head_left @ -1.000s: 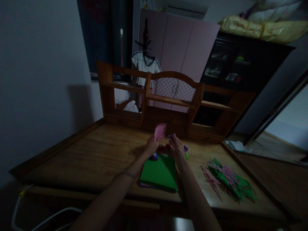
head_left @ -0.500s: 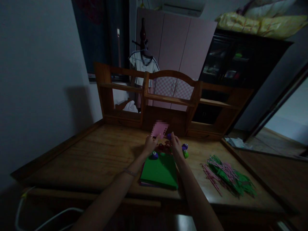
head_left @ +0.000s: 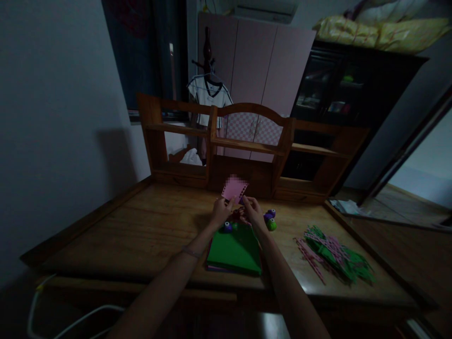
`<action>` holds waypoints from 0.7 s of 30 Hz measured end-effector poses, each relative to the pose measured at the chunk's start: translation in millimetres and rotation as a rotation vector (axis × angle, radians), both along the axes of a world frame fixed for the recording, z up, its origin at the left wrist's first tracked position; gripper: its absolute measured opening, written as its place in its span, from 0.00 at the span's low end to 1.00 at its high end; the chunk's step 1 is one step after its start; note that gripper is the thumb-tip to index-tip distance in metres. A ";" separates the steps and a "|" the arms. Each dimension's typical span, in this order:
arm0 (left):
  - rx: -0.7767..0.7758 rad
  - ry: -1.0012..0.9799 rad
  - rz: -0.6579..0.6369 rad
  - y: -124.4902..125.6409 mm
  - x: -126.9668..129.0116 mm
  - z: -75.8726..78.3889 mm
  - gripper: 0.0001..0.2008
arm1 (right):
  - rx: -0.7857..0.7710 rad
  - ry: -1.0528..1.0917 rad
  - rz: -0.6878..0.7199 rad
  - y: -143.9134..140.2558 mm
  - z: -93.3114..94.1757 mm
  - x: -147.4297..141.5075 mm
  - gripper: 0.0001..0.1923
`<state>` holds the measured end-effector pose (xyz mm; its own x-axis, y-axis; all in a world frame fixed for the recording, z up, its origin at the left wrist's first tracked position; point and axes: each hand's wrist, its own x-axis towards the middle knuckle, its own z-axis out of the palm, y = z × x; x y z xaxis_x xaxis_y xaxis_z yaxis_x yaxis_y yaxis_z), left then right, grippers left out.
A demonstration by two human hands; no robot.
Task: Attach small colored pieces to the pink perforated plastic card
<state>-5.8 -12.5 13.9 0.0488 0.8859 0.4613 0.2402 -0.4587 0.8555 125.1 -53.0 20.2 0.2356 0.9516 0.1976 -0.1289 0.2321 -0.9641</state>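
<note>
Dim room, wooden desk (head_left: 116, 235) with a shelf unit (head_left: 247, 146) at its back edge.

Left hand (head_left: 221, 214): raised off the desk, fingers pinched shut on the lower left edge of a small pink paper piece (head_left: 233, 189). The piece stands nearly upright, tilted a little, its right edge scalloped; held up this way its face is turned to the person.

Right hand (head_left: 252, 212): just beside the left, fingertips at the lower right corner of the pink piece; whether it grips the piece or something small beneath it, I cannot tell. Both forearms reach forward, converging, wrists low over the desk.

Below the hands: green sheet stack (head_left: 235, 249) lying flat, small purple punch (head_left: 227, 227) on its far left corner, purple and green punches (head_left: 270, 220) just right of it. Further right, well apart: heap of green and pink paper strips (head_left: 335, 259).
</note>
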 end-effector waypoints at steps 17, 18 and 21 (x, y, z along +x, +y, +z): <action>0.029 0.088 0.006 -6.5 0.8 7.1 0.25 | 0.013 0.014 -0.001 1.6 -0.6 2.0 0.27; 0.027 0.084 0.013 -6.6 0.5 7.1 0.25 | 0.003 0.018 -0.006 0.9 0.2 1.3 0.27; 0.026 0.058 0.017 -6.4 -0.5 7.3 0.24 | -0.013 0.027 -0.027 -1.1 2.1 0.8 0.28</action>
<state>-6.4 -18.9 21.2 0.0610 0.8744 0.4813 0.2972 -0.4762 0.8276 125.9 -54.1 22.3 0.2659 0.9473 0.1786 -0.1493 0.2235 -0.9632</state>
